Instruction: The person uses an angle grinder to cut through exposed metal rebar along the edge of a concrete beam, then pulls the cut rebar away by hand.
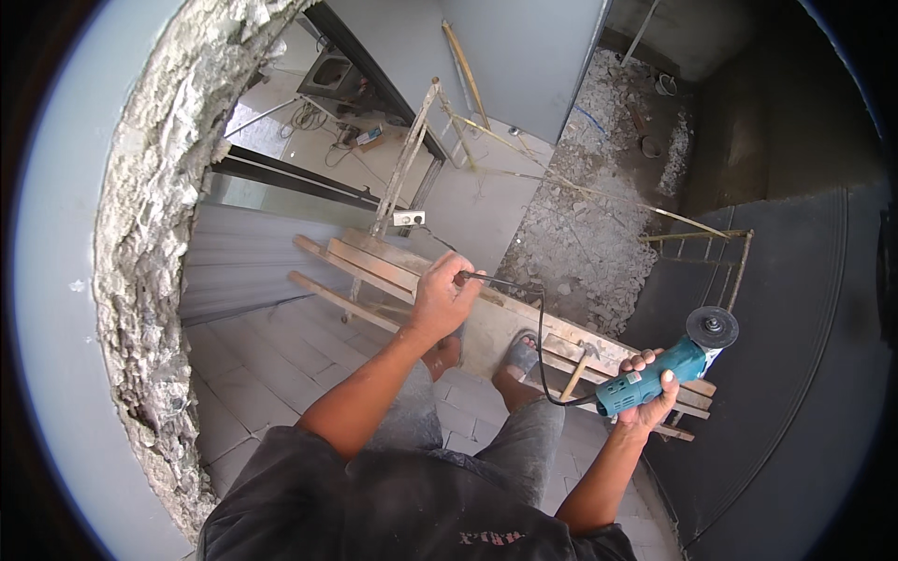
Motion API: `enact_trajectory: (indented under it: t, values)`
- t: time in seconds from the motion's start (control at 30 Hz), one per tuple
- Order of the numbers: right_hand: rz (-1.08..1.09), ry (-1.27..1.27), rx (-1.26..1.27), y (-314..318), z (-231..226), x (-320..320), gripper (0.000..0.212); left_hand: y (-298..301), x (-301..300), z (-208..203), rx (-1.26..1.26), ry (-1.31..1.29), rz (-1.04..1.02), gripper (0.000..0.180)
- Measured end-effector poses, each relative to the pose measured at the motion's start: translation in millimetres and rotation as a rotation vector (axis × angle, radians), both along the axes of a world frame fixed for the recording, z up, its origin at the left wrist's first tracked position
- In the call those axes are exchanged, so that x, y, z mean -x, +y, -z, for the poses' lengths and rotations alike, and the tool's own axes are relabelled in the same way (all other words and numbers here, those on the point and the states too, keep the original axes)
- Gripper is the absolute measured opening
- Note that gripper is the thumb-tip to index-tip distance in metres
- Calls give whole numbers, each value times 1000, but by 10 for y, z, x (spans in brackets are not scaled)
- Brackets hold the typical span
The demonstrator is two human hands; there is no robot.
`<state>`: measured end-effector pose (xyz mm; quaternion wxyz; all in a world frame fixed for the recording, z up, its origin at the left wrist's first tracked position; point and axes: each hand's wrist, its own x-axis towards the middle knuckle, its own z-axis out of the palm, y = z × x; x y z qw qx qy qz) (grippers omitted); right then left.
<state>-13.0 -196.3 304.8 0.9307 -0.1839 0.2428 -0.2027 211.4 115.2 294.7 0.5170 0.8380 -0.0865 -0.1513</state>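
Note:
In my right hand (652, 397) is a teal angle grinder (645, 379), fingers wrapped round its body. Its dark disc (712, 326) faces up at the far end, off to the right. A black power cord (543, 327) loops from the back of the grinder across to my left hand (442, 297), whose closed fingers grip it. Whether the plug is inside that fist I cannot tell. Below and between my hands, a hammer (577, 369) with a wooden handle lies on the planks (496, 323) where my feet stand.
A metal scaffold frame (407, 159) rises at the planks' left side, another frame (739, 271) at the right. A white socket block (409, 218) sits by the left frame. Rubble (580, 243) covers the floor beyond. A rough broken wall edge (150, 187) curves along my left.

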Motion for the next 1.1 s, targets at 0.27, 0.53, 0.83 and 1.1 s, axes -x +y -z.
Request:
enact_trajectory:
  t: [0.27,0.53,0.83,1.1]
  values:
    - [-70,-183,-88,-69,1447,-813,44,-190,-257,1508,11,-177,173,21]
    - [-115,-17,30,243,2513,-1118,41,-413,-320,2519,23,-136,369,26]
    - [-129,-124,96,59,3031,-1251,37,-850,-371,3053,69,-215,498,33]
    - [-174,-263,197,-45,3281,-1204,38,-935,-289,3313,99,-255,540,29]
